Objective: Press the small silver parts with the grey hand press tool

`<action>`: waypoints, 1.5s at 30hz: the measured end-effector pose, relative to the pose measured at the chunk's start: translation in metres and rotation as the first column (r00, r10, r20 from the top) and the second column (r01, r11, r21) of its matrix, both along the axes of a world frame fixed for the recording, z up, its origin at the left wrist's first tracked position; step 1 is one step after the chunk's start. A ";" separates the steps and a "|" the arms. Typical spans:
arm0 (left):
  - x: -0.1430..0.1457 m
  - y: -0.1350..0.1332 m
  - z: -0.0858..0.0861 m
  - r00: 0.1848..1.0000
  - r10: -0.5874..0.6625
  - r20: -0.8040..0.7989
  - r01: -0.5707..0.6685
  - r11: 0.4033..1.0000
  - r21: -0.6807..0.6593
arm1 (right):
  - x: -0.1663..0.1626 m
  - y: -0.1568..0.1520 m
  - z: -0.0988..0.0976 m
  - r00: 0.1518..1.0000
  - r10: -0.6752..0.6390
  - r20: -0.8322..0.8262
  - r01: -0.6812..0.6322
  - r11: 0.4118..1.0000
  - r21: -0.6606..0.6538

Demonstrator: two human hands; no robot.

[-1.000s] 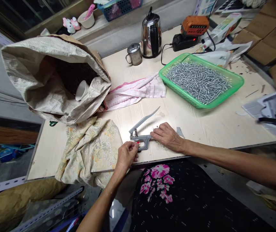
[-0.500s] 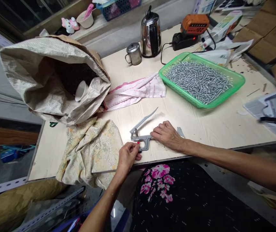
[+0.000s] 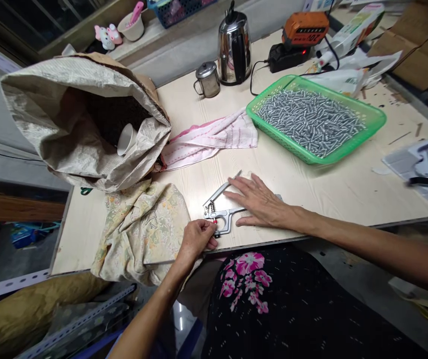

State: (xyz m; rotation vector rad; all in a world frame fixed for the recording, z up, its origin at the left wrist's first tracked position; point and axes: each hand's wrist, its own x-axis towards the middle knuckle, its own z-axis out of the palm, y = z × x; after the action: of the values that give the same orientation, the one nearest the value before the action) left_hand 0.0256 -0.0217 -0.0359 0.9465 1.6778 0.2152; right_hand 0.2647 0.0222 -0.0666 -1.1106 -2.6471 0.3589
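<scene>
Grey snap-fastener pliers (image 3: 227, 215) lie on the table near its front edge, the upper lever (image 3: 219, 192) raised over a small spring. My left hand (image 3: 198, 238) is at the jaw end with thumb and fingers pinched together; what they hold is hidden. Beside those fingertips a small red piece (image 3: 215, 222) shows in the jaw. Over the handles lies my right hand (image 3: 261, 202), fingers spread out, its fingertips at the raised lever. Left of the pliers, a patterned cloth (image 3: 144, 224) bears several small metal pieces (image 3: 150, 219).
A green basket (image 3: 317, 160) full of small metal pins stands at the right. At the left an open woven sack (image 3: 30, 99) holds dark contents and a white cup (image 3: 126, 139). Behind are a towel (image 3: 214, 134), metal mug (image 3: 208, 82), kettle (image 3: 232, 50) and an orange battery (image 3: 306, 29) on a charger.
My right hand has moved from gripping the pliers' lower handle to spreading over the handles. The lever's free end is slightly lower. My left hand stays pinched at the jaw.
</scene>
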 end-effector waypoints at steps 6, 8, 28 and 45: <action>0.002 0.000 0.005 0.999 -0.027 -0.037 0.026 0.999 -0.026 | -0.002 0.032 0.020 0.990 0.093 0.109 -0.084 0.993 -0.087; 0.002 0.000 0.005 0.999 -0.023 -0.044 0.022 0.999 -0.036 | -0.004 0.036 0.027 0.984 0.103 0.143 -0.088 0.991 -0.105; 0.039 0.020 -0.003 0.584 -0.485 -0.650 0.812 0.352 0.466 | 0.005 0.010 0.039 0.979 0.013 0.202 0.027 0.981 -0.192; 0.057 0.016 0.005 0.534 -0.519 -0.667 0.845 0.361 0.395 | -0.002 -0.018 0.032 0.986 -0.012 0.166 0.054 0.967 -0.250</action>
State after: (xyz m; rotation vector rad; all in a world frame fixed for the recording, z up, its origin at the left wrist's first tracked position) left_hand 0.0828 -0.0061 -0.0312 2.4107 1.3712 0.0090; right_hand 0.2623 0.0038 -0.0342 -1.3112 -2.7786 0.6423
